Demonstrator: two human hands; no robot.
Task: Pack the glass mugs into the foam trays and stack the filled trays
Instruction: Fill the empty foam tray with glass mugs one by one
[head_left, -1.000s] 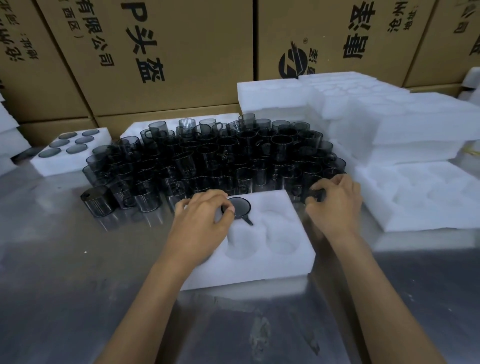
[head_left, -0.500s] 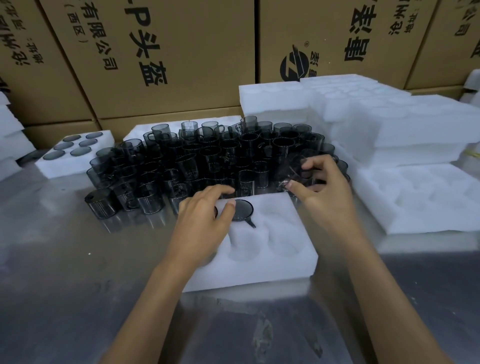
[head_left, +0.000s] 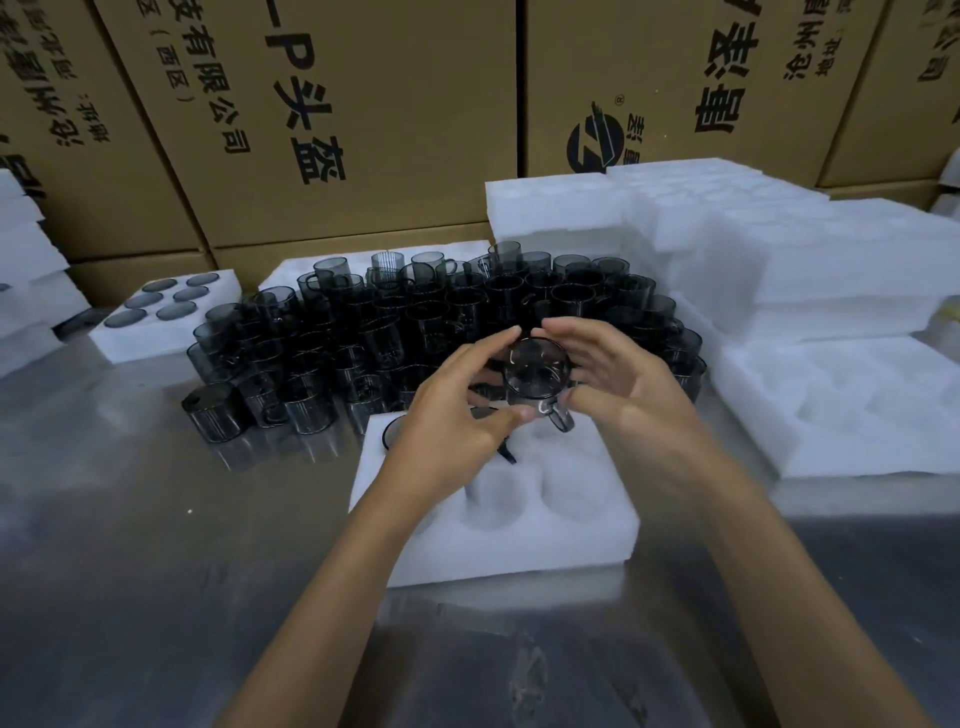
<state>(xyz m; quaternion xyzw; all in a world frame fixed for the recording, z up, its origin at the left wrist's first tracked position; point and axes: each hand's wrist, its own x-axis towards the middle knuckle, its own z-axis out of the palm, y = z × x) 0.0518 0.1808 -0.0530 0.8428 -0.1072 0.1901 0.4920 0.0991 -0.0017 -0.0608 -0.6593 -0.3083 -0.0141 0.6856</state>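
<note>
Smoky glass mug (head_left: 535, 375), both hands gripping, dimpled white foam tray (head_left: 587, 525)

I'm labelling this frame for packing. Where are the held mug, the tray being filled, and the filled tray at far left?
held mug (head_left: 535, 371), head view, on its glass wall
tray being filled (head_left: 587, 525), head view, on its bare front right top
filled tray (head_left: 122, 345), head view, on its front wall

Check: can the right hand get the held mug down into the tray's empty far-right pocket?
Probably yes. The right hand holds the mug just above the foam tray, and nothing covers that pocket.
</note>
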